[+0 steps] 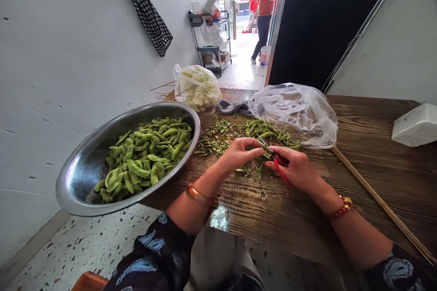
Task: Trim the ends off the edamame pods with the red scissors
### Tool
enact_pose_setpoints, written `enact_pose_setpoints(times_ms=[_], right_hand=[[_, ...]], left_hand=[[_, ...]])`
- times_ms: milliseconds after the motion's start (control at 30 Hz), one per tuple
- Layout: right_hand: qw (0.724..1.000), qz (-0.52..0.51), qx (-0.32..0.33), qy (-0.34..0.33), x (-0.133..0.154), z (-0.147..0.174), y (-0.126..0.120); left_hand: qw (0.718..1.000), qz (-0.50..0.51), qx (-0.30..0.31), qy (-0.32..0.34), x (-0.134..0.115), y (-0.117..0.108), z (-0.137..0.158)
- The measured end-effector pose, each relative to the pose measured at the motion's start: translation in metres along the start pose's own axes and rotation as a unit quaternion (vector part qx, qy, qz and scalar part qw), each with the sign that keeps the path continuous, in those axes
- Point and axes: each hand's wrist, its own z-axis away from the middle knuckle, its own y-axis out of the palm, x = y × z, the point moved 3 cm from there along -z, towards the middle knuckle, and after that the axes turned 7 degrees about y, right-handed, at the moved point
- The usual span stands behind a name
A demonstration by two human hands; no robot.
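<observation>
A dark brown, wood-grained table [293, 225] fills the floor in front of me, and a wide, shallow, shiny steel basin [77, 177] sits over its left edge. Well right of the basin slumps a crumpled clear plastic bag [300, 113]; just behind the basin stands a clear bag of pale cauliflower [198, 87]. To the basin's right, the person's two hands nearly meet. The right hand [298, 169] is closed around red-handled steel scissors [280, 170]; the left hand [237, 152] pinches its fingertips beside the blades, on what I can't tell. Plump green pods [146, 154] heap the basin, with more beyond the hands. They look light, firm yet bendable, perhaps fuzzy rather than slippery; I'd grip one mid-body, leaving the tips free. Small green trimmings [218, 136] lie right beside the basin.
</observation>
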Motion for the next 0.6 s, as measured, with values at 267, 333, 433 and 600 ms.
enact_pose_setpoints(times_ms=[267, 333, 433, 600], right_hand=[[0.999, 0.009, 0.03, 0.012, 0.005, 0.001, 0.0], [0.999, 0.008, 0.034, 0.022, 0.005, 0.0, 0.001], [0.999, 0.0, 0.029, 0.034, 0.002, -0.001, 0.001], [0.999, -0.007, -0.013, 0.052, -0.005, -0.003, -0.001]], left_hand=[[1.0, 0.022, -0.005, -0.003, 0.002, 0.004, 0.0], [1.0, 0.027, -0.001, -0.003, 0.002, 0.004, 0.0], [0.998, 0.051, -0.002, -0.036, 0.003, 0.004, 0.0], [0.979, 0.166, -0.038, -0.108, 0.01, 0.001, 0.001]])
